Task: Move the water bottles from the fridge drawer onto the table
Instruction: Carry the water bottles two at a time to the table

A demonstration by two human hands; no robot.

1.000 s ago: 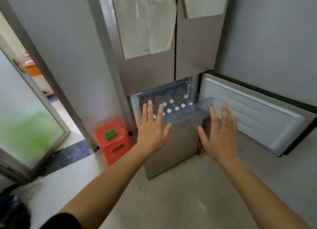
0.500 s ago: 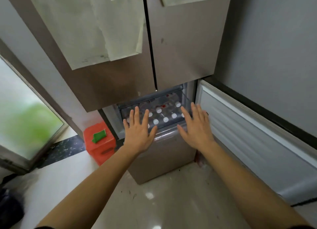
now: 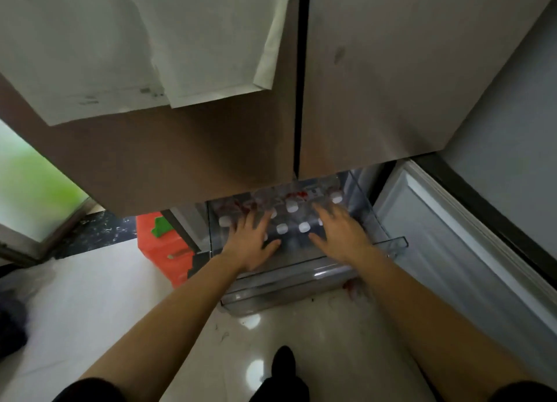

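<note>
Two-handed: curl the spread, empty left hand (image 3: 250, 244) round a white-capped clear plastic water bottle (image 3: 224, 221) at the left of the transparent plastic fridge drawer (image 3: 301, 278). Close the likewise open right hand (image 3: 340, 235) on one at the drawer's right, gripping below the cap, then lift straight up.

I stand in what looks like a kitchen corner of a home (or a staff pantry, I can't tell which). A tall multi-door fridge (image 3: 376, 85) has paper sheets (image 3: 135, 39) stuck to its front. Its clear drawer (image 3: 301, 272) is packed with capped water bottles (image 3: 291, 205). A red plastic stool (image 3: 162, 251) stands on the glossy pale floor (image 3: 90, 296), and there is a glass door (image 3: 30, 184) at my left.
</note>
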